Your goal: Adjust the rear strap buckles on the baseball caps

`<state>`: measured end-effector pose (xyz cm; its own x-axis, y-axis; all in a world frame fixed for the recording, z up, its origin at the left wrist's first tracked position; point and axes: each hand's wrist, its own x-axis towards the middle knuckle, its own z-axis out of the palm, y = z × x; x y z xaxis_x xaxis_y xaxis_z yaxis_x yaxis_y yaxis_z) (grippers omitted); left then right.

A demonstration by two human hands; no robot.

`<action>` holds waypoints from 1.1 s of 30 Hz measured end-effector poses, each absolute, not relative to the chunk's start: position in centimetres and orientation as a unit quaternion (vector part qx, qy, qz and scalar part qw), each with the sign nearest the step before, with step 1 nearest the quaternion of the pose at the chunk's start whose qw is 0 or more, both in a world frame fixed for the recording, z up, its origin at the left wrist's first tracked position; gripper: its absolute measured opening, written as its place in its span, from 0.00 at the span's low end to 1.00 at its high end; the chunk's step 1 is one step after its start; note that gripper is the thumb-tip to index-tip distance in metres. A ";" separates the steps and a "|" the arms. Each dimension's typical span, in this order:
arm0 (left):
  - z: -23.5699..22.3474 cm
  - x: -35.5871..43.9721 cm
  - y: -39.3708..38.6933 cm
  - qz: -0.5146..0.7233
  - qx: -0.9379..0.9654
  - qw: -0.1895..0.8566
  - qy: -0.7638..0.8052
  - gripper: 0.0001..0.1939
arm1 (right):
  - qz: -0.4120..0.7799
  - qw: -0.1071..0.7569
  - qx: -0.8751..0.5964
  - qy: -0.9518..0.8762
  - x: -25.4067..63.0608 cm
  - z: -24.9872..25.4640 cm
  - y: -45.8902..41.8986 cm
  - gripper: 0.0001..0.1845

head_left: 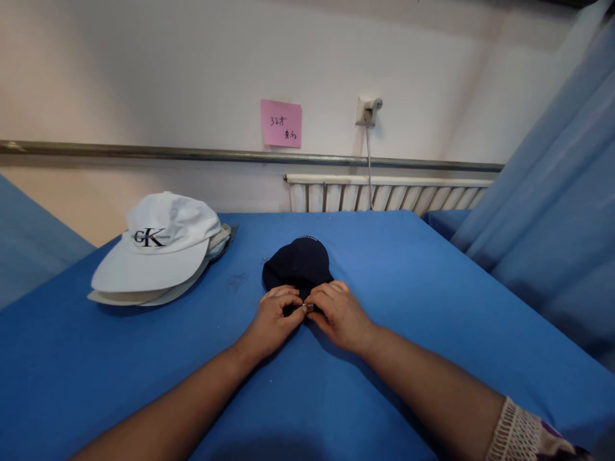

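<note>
A dark navy cap (298,264) lies on the blue table cover (408,288) in the middle, its back facing me. My left hand (275,318) and my right hand (336,314) meet at the cap's near edge. Both pinch the small strap and metal buckle at its back, fingers closed. A stack of light caps (161,253) sits to the left, a white one with a black logo on top.
A pink sticky note (281,123) is on the wall above a metal rail. A socket with a plug and cord (368,112) hangs over a white radiator (384,194). A blue curtain (552,211) hangs at the right.
</note>
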<state>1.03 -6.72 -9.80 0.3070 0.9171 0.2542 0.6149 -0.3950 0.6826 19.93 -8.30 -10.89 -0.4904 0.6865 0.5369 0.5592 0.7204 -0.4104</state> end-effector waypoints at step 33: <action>-8.7 -1.5 -5.7 0.327 0.646 0.503 0.472 0.13 | 0.601 0.500 -0.378 -0.495 18.9 -12.1 -7.7 0.10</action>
<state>-1.51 -5.75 -8.71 0.3403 0.9388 -0.0535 0.2818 -0.0476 0.9583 18.85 -7.72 -12.10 -0.2137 0.9760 0.0409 -0.2273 -0.0089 -0.9738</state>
